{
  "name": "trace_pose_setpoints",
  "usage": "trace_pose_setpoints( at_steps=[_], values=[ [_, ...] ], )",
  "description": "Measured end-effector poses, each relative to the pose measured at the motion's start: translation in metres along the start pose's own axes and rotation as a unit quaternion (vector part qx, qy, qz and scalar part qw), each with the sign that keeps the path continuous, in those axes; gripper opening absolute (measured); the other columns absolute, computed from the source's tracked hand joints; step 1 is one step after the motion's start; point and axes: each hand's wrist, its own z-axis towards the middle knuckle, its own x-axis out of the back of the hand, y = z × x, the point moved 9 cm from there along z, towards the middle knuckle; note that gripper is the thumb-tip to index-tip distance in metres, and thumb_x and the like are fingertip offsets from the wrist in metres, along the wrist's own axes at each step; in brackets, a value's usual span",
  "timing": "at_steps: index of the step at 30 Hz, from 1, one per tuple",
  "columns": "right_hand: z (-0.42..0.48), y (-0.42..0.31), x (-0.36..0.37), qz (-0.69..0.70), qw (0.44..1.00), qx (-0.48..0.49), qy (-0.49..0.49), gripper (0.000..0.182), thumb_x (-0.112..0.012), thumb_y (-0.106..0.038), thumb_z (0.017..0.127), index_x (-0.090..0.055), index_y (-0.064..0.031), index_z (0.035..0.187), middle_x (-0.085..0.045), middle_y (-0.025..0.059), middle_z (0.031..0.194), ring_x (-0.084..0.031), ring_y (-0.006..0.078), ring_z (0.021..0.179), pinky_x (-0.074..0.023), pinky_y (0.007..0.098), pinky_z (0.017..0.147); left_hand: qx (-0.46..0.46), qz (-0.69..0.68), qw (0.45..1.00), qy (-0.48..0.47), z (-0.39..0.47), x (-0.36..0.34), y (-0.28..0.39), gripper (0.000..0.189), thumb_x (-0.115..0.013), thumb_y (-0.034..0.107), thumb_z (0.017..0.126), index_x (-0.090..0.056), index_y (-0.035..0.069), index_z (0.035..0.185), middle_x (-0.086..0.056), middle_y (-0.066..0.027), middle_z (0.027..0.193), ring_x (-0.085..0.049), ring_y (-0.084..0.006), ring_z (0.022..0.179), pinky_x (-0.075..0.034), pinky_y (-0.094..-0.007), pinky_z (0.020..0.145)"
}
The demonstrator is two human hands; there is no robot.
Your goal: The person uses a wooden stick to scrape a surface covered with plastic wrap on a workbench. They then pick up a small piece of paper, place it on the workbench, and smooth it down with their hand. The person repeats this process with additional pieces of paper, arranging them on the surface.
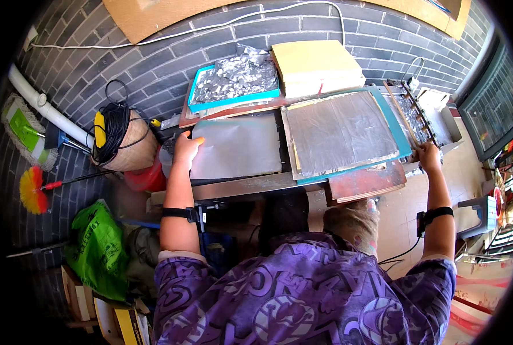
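Note:
My left hand (186,151) is at the left edge of a smooth grey sheet (239,146) on a dark work surface. Its orange-tipped thumb touches the sheet's edge and stands apart from the index finger. At the right end of the bench, my right hand (430,156) closes around the near end of a thin wooden stick (401,113), beside a dark rail with knobs (417,108). Between my hands a wrinkled grey foil-like sheet (340,129) lies on a stack over a teal board (394,123). The right fingertips are partly hidden.
Behind lie a blue tray (234,101) heaped with silvery scraps and a thick yellow paper stack (316,64). A reddish board (368,181) juts from the front edge. Coiled black cable (116,133) sits on a basket (131,144) at left. A blue-grey stool (478,215) stands right.

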Motion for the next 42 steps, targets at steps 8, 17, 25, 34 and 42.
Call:
trace_pose_setpoints(
  at_steps=[8,17,25,34,42],
  values=[
    [-0.013,-0.011,0.016,0.012,0.995,0.057,0.082,0.015,-0.059,-0.013,0.084,-0.058,0.0021,0.084,-0.06,0.02,0.073,-0.059,0.0352,0.069,-0.0467,0.0425,0.066,0.029,-0.012,0.999,0.012,-0.007,-0.029,0.003,0.069,-0.074,0.014,0.073,-0.044,-0.008,0.132,-0.055,-0.0243,0.128,-0.058,-0.0289,0.113,-0.046,-0.0344,0.091],
    [-0.102,-0.096,0.077,0.561,0.822,-0.096,-0.013,0.025,-0.044,-0.01,0.095,-0.05,0.0018,0.116,-0.056,0.0036,0.074,-0.047,0.008,0.06,-0.0382,0.0206,0.054,-0.207,0.139,0.966,0.068,-0.072,-0.052,0.088,0.056,-0.067,0.023,0.084,-0.047,-0.001,0.13,-0.056,-0.022,0.122,-0.057,-0.034,0.111,-0.045,-0.0387,0.096],
    [-0.158,-0.113,0.077,0.499,0.849,-0.13,-0.118,0.014,-0.046,-0.014,0.098,-0.056,-0.0067,0.103,-0.051,-0.001,0.061,-0.036,0.0036,0.042,-0.0268,0.0184,0.04,-0.497,0.264,0.817,-0.127,-0.217,-0.161,0.194,0.06,-0.05,0.043,0.094,-0.04,0.007,0.141,-0.033,-0.016,0.148,-0.027,-0.0371,0.138,-0.02,-0.0488,0.113],
    [-0.201,-0.114,0.085,0.418,0.887,-0.105,-0.163,0.014,-0.051,-0.004,0.093,-0.054,0.0017,0.106,-0.054,-0.0005,0.066,-0.045,0.0041,0.054,-0.0352,0.0204,0.048,-0.473,0.395,0.772,-0.157,-0.209,-0.185,0.189,0.06,-0.048,0.047,0.093,-0.042,0.01,0.14,-0.031,-0.0126,0.15,-0.023,-0.0355,0.141,-0.012,-0.0543,0.114],
    [-0.222,-0.121,0.097,0.277,0.944,-0.041,-0.175,0.024,-0.059,0.003,0.084,-0.06,0.0047,0.108,-0.049,0.0046,0.059,-0.044,0.0098,0.052,-0.038,0.0279,0.048,-0.457,0.429,0.767,-0.137,-0.205,-0.187,0.194,0.065,-0.05,0.043,0.093,-0.034,0.004,0.143,-0.031,-0.0158,0.15,-0.021,-0.0356,0.141,-0.012,-0.0524,0.114]
  ],
)
